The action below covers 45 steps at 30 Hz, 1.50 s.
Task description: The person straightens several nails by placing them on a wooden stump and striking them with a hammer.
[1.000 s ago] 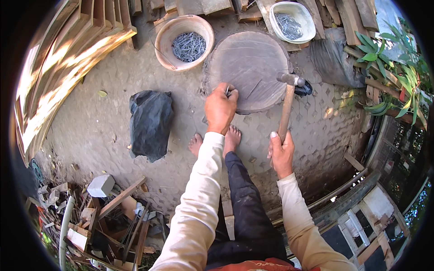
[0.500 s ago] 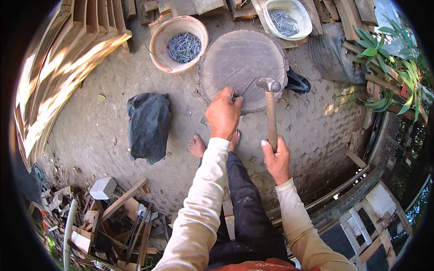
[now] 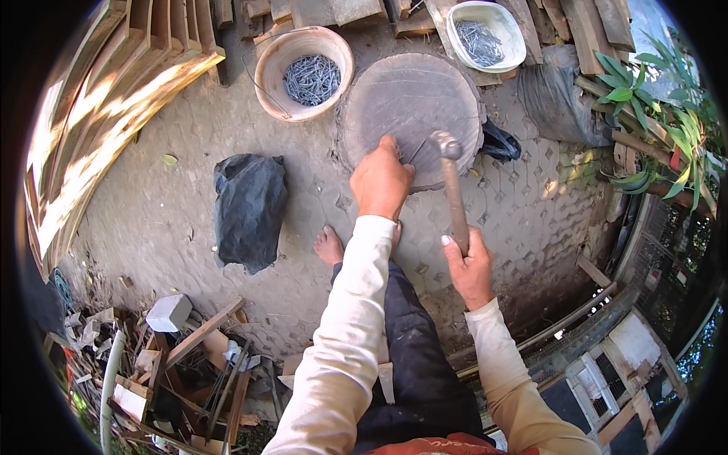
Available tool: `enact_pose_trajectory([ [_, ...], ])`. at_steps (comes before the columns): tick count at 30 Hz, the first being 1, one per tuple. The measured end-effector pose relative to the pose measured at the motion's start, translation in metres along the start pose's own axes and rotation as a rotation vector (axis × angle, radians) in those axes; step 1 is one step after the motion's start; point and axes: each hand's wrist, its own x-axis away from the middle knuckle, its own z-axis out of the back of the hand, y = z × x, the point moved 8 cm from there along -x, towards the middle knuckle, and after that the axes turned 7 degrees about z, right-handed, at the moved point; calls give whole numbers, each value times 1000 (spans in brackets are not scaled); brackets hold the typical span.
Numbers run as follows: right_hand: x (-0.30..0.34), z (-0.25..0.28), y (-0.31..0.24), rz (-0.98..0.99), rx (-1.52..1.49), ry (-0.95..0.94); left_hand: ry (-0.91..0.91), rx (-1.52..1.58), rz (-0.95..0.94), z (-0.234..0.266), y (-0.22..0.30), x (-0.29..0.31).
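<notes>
My left hand [image 3: 381, 180] is closed over the near edge of a round wooden stump [image 3: 409, 91], its fingers pinched together. A thin nail [image 3: 417, 150] slants out beside its thumb, over the stump's top; the nail's lower end is hidden by the hand. My right hand [image 3: 471, 269] wraps round the handle of a hammer [image 3: 455, 193]. The hammer's metal head, slightly blurred, hangs over the right side of the stump, close to the nail. A clay-coloured bucket [image 3: 270, 67] holding many loose nails stands left of the stump.
Behind the stump stands a white plastic tub [image 3: 514, 34] of nails. A black plastic bag [image 3: 250, 212] lies on the ground to the left. Curved planks [image 3: 144, 83] lean at the far left, and scrap wood [image 3: 174, 371] is heaped at the lower left. Leafy plants [image 3: 675, 129] grow at the right.
My left hand has rolled over a little, so its back covers more of the fingers. The hammer head has shifted slightly left and blurs. The view has moved slightly.
</notes>
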Motion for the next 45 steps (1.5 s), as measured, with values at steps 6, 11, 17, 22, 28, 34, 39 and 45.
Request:
enact_pose_trajectory([
  [6,-15,-9,22,-101,224,-121,-2,-27,11,1,5,-2],
  [11,-20,-15,17,-155,157,-109,25,11,-50,-8,3,5],
  [17,-65,-10,21,67,274,106,133,150,-200,-16,-28,34],
  [22,-58,-7,-33,376,630,156,-125,406,-163,-32,-76,76],
  [28,-9,-69,-28,326,202,-470,-192,964,96,-56,-141,95],
  [34,6,-88,-29,156,166,-496,-503,1627,376,-89,-162,102],
  [39,3,-84,-61,119,15,-303,-555,2004,13,-51,-131,90],
  [45,-7,-86,-84,199,81,-233,-748,2275,13,-32,-103,92],
])
